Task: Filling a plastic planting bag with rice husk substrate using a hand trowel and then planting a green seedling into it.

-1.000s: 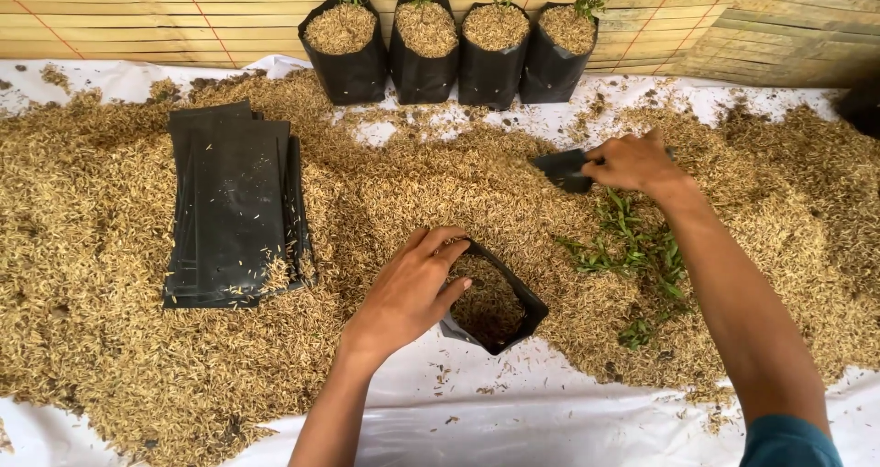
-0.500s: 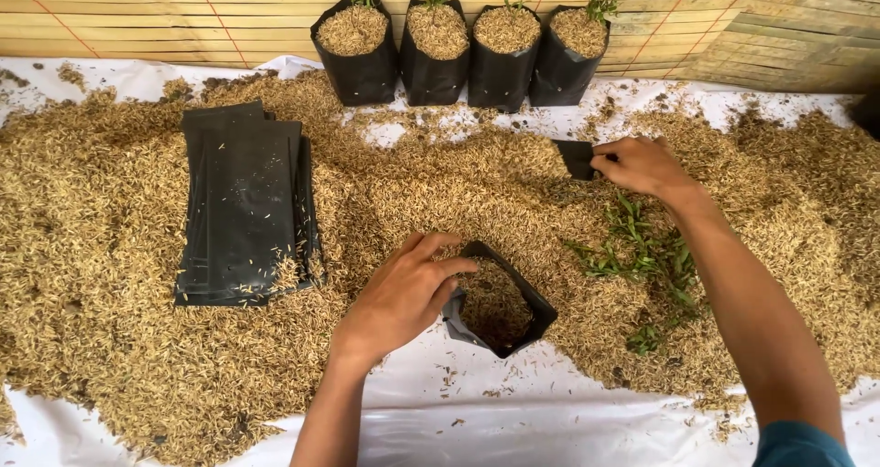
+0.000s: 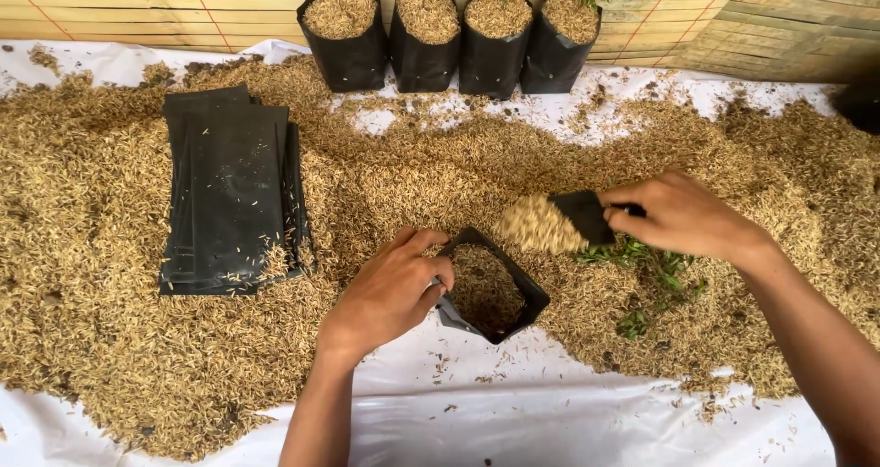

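Note:
My left hand (image 3: 390, 293) grips the left rim of an open black grow bag (image 3: 490, 288) that lies tilted on the husk pile, partly filled with husk. My right hand (image 3: 683, 215) holds a small black scoop (image 3: 587, 215) heaped with rice husk (image 3: 536, 224), just above and right of the bag's mouth. Green seedlings (image 3: 646, 274) lie on the husk under my right hand.
A stack of flat black bags (image 3: 229, 192) lies at the left on the husk pile (image 3: 110, 247). Several filled black bags with seedlings (image 3: 449, 32) stand in a row at the back against a bamboo screen. White plastic sheet (image 3: 532, 421) covers the ground in front.
My right hand has brought the scoop, now heaped with husk, from the far pile down and left to the bag's mouth. The left hand has kept its hold on the bag.

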